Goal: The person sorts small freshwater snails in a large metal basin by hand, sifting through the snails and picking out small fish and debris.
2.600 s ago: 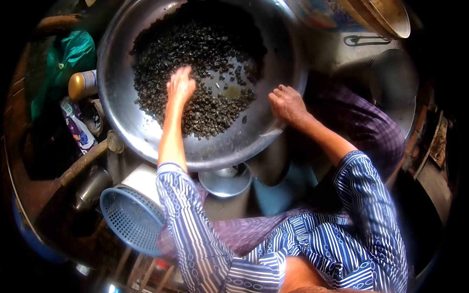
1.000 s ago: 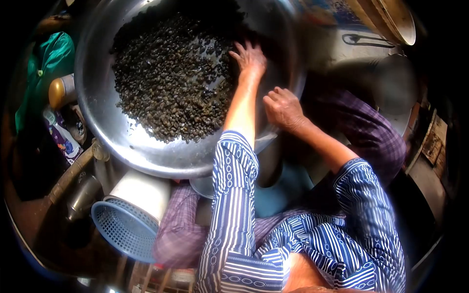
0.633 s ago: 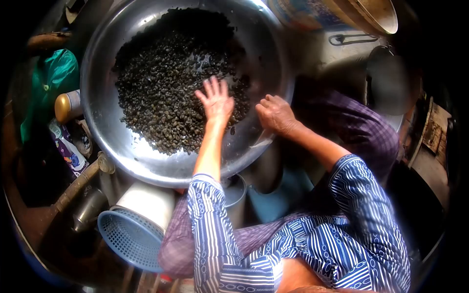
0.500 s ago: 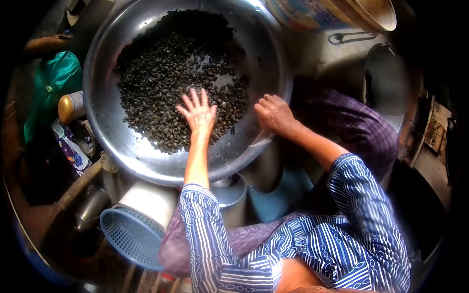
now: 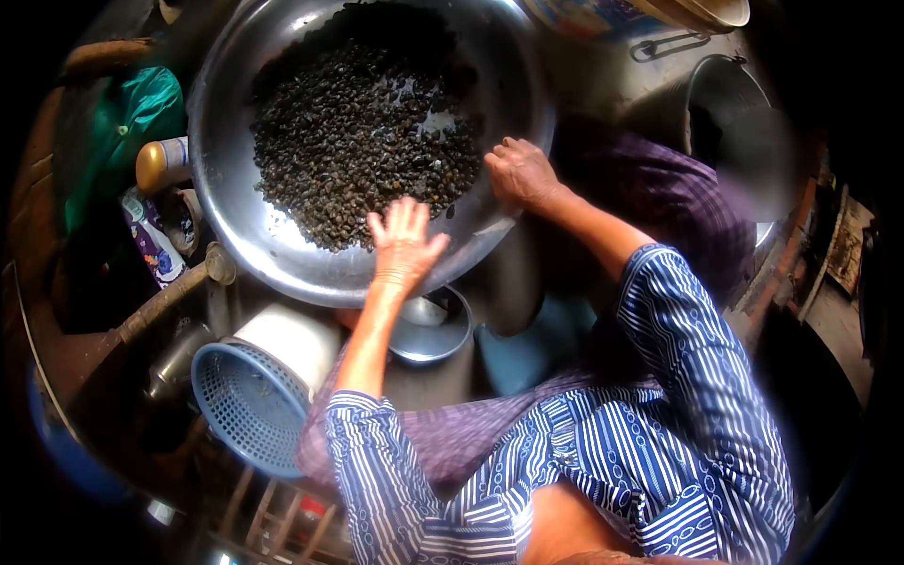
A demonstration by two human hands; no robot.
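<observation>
A wide metal basin (image 5: 221, 179) holds a thick layer of small dark shells or snails (image 5: 348, 160), too small to tell exactly. Palm down with fingers spread, my left hand (image 5: 405, 247) is at the near edge of the pile, over the basin's lower side, and holds nothing. On the basin's right rim, my right hand (image 5: 523, 174) is closed around the edge. Bare metal shows through a gap in the pile and along its lower left side.
Below the basin are a small metal bowl (image 5: 424, 341), a white bucket (image 5: 287, 344) and a blue plastic basket (image 5: 250, 405). To the left lie a gold-lidded jar (image 5: 162, 166) and a green bag (image 5: 141, 113). A metal bucket (image 5: 664, 108) is at the right.
My left hand has drawn back from over the pile to its near edge, with the fingers still spread. My right hand stays on the rim. The whole view has shifted slightly.
</observation>
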